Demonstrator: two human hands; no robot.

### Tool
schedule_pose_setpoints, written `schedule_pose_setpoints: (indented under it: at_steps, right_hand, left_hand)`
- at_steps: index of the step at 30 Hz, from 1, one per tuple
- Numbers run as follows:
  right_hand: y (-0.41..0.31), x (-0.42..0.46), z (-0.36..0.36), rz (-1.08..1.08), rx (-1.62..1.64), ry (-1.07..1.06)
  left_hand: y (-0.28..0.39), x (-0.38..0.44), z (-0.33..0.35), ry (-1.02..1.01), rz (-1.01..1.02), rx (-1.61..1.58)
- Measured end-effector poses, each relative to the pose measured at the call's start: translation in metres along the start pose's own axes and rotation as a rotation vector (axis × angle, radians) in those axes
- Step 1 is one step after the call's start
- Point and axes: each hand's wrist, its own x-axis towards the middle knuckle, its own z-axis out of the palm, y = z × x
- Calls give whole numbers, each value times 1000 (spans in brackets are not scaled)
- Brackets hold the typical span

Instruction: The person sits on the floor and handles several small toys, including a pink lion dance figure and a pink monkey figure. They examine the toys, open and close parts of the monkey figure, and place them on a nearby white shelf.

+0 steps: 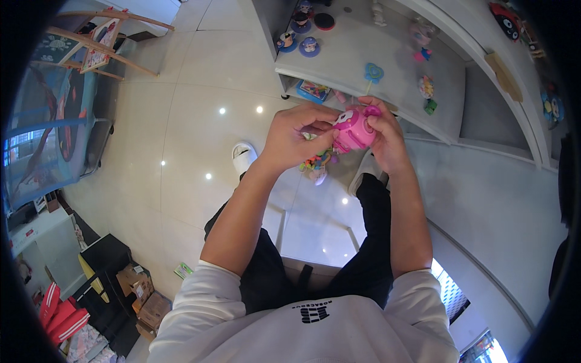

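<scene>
Both hands hold a pink plastic toy (356, 129) with a ring-shaped handle and a white face-like patch. My left hand (297, 136) grips its left side with thumb and fingers. On the other side my right hand (388, 136) wraps it, the thumb pressed near the handle. Below the toy, on the tiled floor between my feet, lies a cluster of small colourful toys (317, 165), partly hidden by my left hand. The pink toy is just in front of the edge of a white shelf unit (345, 77).
Several small figurines (309, 46) and a blue heart-topped toy (374, 72) stand on the shelf. A white slipper (244, 156) is on my left foot. Cardboard boxes (154, 308), a wooden easel (97, 45) and a blue netted enclosure (68, 122) stand at the left.
</scene>
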Motion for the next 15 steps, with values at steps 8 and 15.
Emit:
schedule_pose_setpoints:
  at_steps: [8, 15]
  right_hand:
    - [8, 4, -20, 182, -152, -48]
    - [7, 4, -16, 207, -216, -60]
  left_hand:
    - [18, -10, 4, -110, -56, 266]
    - [11, -13, 1, -146, 52, 402]
